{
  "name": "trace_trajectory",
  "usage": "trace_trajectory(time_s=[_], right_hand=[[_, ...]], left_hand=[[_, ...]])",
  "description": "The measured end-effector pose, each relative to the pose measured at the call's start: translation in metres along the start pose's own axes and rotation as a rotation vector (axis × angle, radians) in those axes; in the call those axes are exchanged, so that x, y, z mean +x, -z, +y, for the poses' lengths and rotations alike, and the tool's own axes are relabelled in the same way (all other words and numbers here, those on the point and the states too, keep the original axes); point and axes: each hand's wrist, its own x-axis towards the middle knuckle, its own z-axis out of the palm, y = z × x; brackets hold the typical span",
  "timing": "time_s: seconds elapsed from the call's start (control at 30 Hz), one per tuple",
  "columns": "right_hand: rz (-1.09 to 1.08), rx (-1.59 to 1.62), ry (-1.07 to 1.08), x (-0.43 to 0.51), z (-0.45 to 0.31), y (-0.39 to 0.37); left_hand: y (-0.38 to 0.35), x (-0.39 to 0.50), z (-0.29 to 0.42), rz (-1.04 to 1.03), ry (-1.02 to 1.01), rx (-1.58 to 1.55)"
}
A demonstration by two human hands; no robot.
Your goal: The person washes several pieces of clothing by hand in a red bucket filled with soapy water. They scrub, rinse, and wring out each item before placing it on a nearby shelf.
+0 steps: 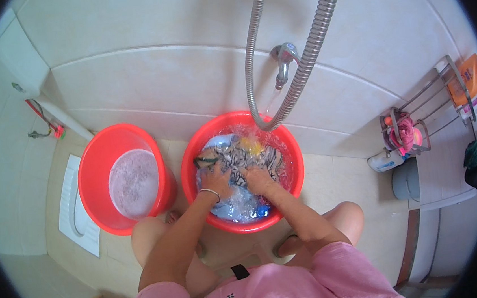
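Observation:
Clothes soak in water in a round red plastic basin point(187, 162) on the floor in front of me. Among them are a black-and-white patterned cloth point(239, 159), a light blue cloth point(230, 205) and a yellow patch of cloth point(252, 146). My left hand point(217, 183), a pale bangle at its wrist, presses into the wet clothes; its fingertips are partly hidden. My right hand point(259, 179) is beside it, fingers curled into the patterned cloth. Splashing water blurs the cloth between and below them. A thin stream runs from the wall tap point(284, 66) into the basin's far side.
A tall red bucket point(92, 183) of foamy water stands left, beside a white squat toilet point(67, 206). A metal shower hose point(313, 53) loops down over the basin's far rim. Right are a wire rack point(422, 111), a white bottle point(384, 161) and a grey bin point(405, 181).

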Motion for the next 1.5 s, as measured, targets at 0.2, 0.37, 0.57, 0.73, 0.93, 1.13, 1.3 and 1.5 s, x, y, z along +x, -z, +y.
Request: trace_trajectory(time_s=[0.2, 0.37, 0.57, 0.73, 0.93, 1.13, 1.3, 1.5], right_hand=[[-0.248, -0.018, 0.033, 0.0, 0.015, -0.036], [-0.221, 0.005, 0.176, -0.018, 0.01, 0.018], [0.316, 0.416, 0.26, -0.079, -0.003, 0.159], [0.542, 0.857, 0.37, -0.113, -0.031, 0.239], [0.563, 0.905, 0.42, -0.138, -0.032, 0.278], [0.302, 1.126, 0.284, -0.15, 0.01, 0.235], [0.289, 1.107, 0.127, -0.117, -0.007, 0.151], [0.369, 1.985, 0.076, -0.093, -0.02, 0.139]], left_hand=[[-0.022, 0.014, -0.004, -0.326, -0.05, -0.172], [0.009, 0.01, -0.005, -0.314, -0.171, -0.185], [0.07, -0.051, 0.009, 0.33, -0.438, -0.572], [0.123, -0.079, 0.068, 0.637, -0.687, -0.816], [0.165, -0.093, 0.115, 0.642, -0.551, -1.198], [0.175, -0.098, 0.121, 0.609, -0.486, -1.34], [0.183, -0.097, 0.157, 0.574, -0.379, -1.13], [0.158, -0.102, 0.12, 0.483, -0.675, -1.081]])
